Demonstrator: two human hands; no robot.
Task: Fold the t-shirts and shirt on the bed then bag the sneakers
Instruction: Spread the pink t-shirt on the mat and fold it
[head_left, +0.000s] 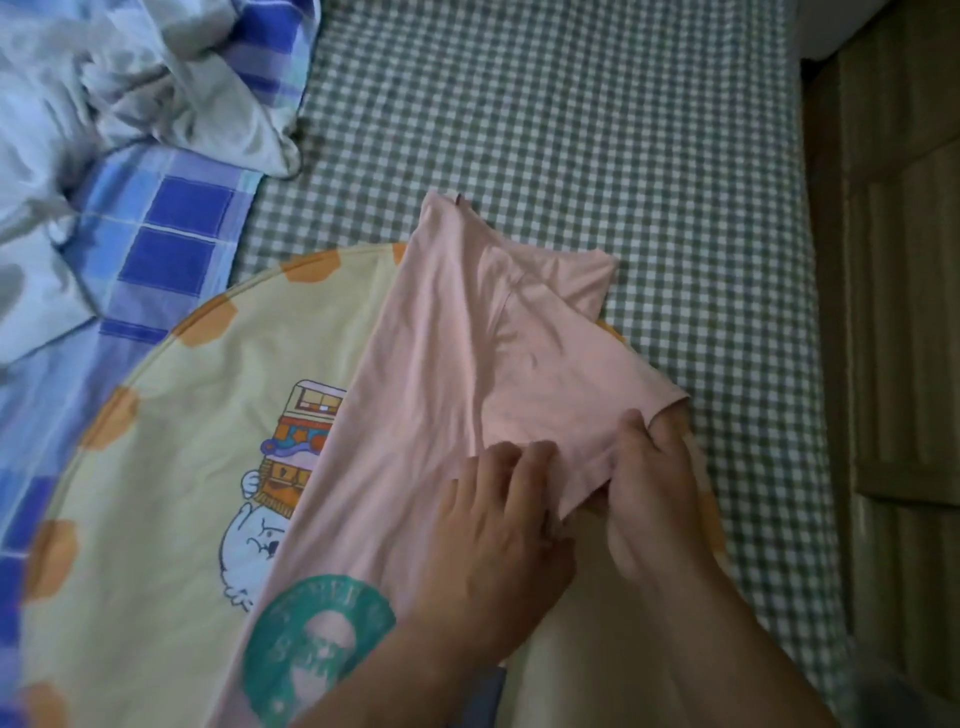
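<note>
Probably a bedroom: checked bed sheet (571, 130).

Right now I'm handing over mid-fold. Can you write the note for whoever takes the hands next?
Left hand: fingers flat, pressing the pink t-shirt.
Right hand: grips the folded-in sleeve edge.
The t-shirt lies over the round yellow cushion on the checked bed sheet.
Done: one side folded in.
Left: finish this fold, the other garments, then bag the sneakers, which are not in view.
</note>
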